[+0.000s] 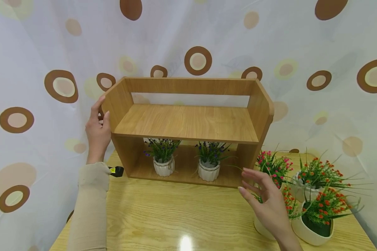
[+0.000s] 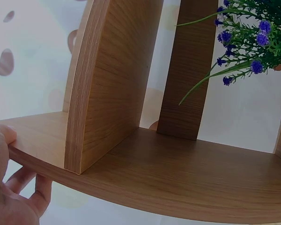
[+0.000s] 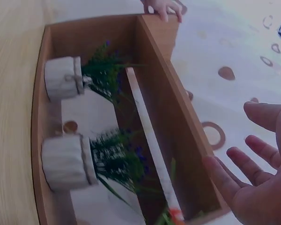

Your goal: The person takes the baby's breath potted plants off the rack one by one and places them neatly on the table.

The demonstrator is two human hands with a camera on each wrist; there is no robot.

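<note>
A two-tier wooden shelf [image 1: 185,120] stands on the table. My left hand [image 1: 98,130] grips the edge of its left side panel, with the thumb [image 2: 7,133] on the inner face and the fingers round the outer face. On the lower tier are two white pots with purple flowers, the left pot [image 1: 164,168] and the right pot [image 1: 208,171], each with a cord round its rim. My right hand [image 1: 267,202] is held in the air near the shelf's lower right corner, fingers spread and slightly bent, holding nothing. It partly hides the potted flowers behind it.
Several white pots with red and pink flowers crowd the table's right side, among them a front pot [image 1: 315,230] and a pink-flowered plant [image 1: 274,167]. A small black-and-yellow object [image 1: 117,171] lies left of the shelf. A patterned curtain [image 1: 226,31] hangs behind.
</note>
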